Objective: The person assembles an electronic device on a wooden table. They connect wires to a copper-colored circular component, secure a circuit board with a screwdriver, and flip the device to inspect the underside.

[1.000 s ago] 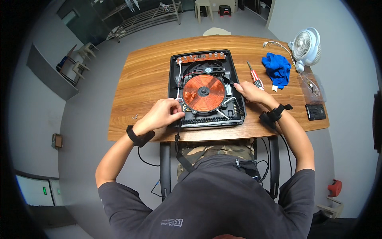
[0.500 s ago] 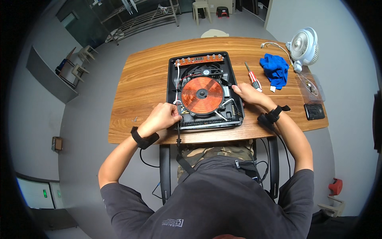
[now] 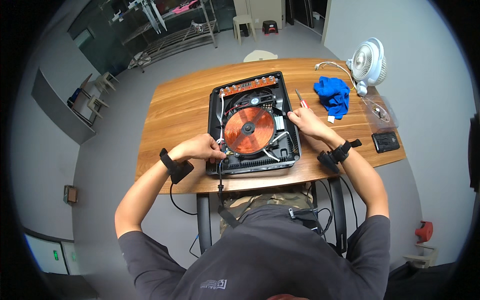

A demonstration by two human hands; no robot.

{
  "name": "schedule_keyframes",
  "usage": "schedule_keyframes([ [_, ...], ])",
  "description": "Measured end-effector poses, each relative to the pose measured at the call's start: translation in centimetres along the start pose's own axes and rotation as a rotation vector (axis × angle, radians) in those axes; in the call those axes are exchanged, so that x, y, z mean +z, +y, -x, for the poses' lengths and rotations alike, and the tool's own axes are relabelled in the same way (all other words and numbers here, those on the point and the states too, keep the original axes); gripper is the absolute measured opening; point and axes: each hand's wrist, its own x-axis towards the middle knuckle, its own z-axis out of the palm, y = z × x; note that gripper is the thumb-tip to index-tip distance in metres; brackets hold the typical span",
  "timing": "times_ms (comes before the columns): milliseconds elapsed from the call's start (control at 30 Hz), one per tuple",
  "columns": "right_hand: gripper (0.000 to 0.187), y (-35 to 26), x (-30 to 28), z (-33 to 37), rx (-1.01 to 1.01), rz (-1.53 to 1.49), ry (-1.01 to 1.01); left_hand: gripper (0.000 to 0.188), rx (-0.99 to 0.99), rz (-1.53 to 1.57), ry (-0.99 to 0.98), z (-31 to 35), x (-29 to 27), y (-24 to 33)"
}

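Observation:
An opened induction cooker (image 3: pixel 214 107) lies on the wooden table before me, its black housing slightly turned. In its middle sits a round copper coil (image 3: pixel 237 131), with a black cooling fan (image 3: pixel 245 96) and an orange circuit board (image 3: pixel 247 86) beyond. My left hand (image 3: pixel 202 148) is at the near left corner, fingertips pinched together over the wiring where the black power cord (image 3: pixel 220 182) leaves the housing. What they pinch is too small to make out. My right hand (image 3: pixel 307 122) grips the housing's right edge, thumb on the rim and other fingers partly hidden.
A screwdriver (image 3: pixel 303 103) lies beyond my right hand, partly covered by it. Farther right are a blue cloth (image 3: pixel 332 97), a white desk fan (image 3: pixel 369 62), a clear plastic tray (image 3: pixel 387 116) and a flat black box (image 3: pixel 385 142). Wrist-strap cables hang below the table.
The view has tilted up a little. The cooker has turned slightly counter-clockwise, with my right hand still on its edge. My left fingers have shifted slightly at the near left corner.

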Motion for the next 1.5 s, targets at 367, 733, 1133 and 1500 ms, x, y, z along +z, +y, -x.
schedule_keyframes([
  [367,0.036,-6.2,-4.8,3.8,0.18,-0.454,0.054,0.049,0.288,0.03,0.194,-2.9,-4.1,12.3],
  [733,0.055,-11.9,-5.5,1.8,0.034,-0.47,0.095,0.097,0.18,0.247,0.099,-3.7,-6.9,17.3],
  [1133,0.041,-15.9,-1.8,-0.9,-0.254,-0.743,-0.154,0.085,0.183,0.403,0.218,2.4,-10.7,10.9],
  [1500,0.064,-12.9,1.9,-6.2,0.029,-0.372,-0.362,0.048,0.23,0.829,0.319,6.6,-13.3,1.0],
])
